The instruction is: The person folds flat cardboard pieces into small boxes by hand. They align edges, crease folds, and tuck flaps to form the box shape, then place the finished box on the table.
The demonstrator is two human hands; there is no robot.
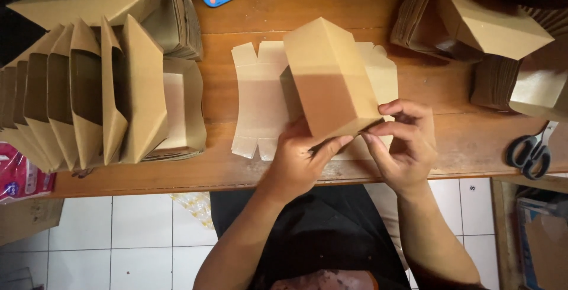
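In the centre of the frame the half-folded brown paper box (pixel 331 80) has its long axis running toward the upper frame, while the left hand (pixel 299 163) and right hand (pixel 402 142) both pinch its near edge.

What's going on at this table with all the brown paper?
A person is folding a brown paper box over a flat cut blank. The left hand steadies its near end; the right hand pinches the near corner. Finished boxes stand nested at left, with scissors at right.
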